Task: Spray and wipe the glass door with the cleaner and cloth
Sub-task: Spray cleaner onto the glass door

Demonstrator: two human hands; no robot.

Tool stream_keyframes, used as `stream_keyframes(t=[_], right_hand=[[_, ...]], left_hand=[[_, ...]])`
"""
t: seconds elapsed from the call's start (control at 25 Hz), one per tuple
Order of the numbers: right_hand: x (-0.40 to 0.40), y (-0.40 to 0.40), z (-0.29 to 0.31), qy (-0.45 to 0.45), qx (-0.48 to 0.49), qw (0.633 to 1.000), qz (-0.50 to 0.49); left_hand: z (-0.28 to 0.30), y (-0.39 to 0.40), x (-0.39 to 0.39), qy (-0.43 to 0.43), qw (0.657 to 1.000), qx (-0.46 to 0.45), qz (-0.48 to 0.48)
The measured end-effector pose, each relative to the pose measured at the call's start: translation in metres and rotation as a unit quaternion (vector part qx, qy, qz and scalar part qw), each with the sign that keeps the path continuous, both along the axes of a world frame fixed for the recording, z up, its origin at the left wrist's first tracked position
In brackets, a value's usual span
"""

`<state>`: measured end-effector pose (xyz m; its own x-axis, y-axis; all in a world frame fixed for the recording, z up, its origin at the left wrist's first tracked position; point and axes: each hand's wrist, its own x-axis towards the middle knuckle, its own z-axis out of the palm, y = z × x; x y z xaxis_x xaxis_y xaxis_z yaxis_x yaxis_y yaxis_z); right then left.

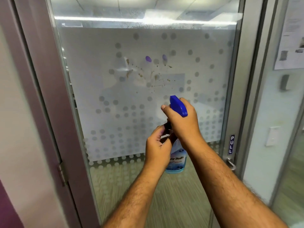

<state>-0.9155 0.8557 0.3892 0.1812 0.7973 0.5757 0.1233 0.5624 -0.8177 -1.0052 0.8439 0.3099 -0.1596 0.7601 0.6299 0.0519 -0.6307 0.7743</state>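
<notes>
A frosted, dot-patterned glass door (pixel 115 99) fills the view, with brown splatter stains (pixel 148 73) and two purple blobs near its middle. In front of it I hold a spray bottle of cleaner (pixel 176 159) with a blue trigger head (pixel 178 105) and pale blue liquid. My right hand (pixel 182 120) wraps the bottle's head and neck, nozzle pointing at the glass. My left hand (pixel 158 145) pinches the neck just below the trigger, touching the right hand. No cloth is in view.
A purple-grey door frame with a hinge (pixel 62 171) runs down the left. On the right are a metal frame, a blue PULL sign (pixel 231 144) and a door handle (pixel 231 163). Papers (pixel 291 33) hang on the wall beyond.
</notes>
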Motion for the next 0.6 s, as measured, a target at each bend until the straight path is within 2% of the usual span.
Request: stream_keyframes(t=[0.36,0.6], right_hand=[[0.084,-0.084,-0.076,-0.063,-0.060,0.994,-0.067],[0.198,-0.208,-0.127,-0.095,-0.069,0.988,-0.096]], left_hand=[[-0.051,-0.056,0.064,0.005,0.999,-0.042,-0.023],[-0.099,-0.157,0.160,0.028,0.994,-0.090,-0.057]])
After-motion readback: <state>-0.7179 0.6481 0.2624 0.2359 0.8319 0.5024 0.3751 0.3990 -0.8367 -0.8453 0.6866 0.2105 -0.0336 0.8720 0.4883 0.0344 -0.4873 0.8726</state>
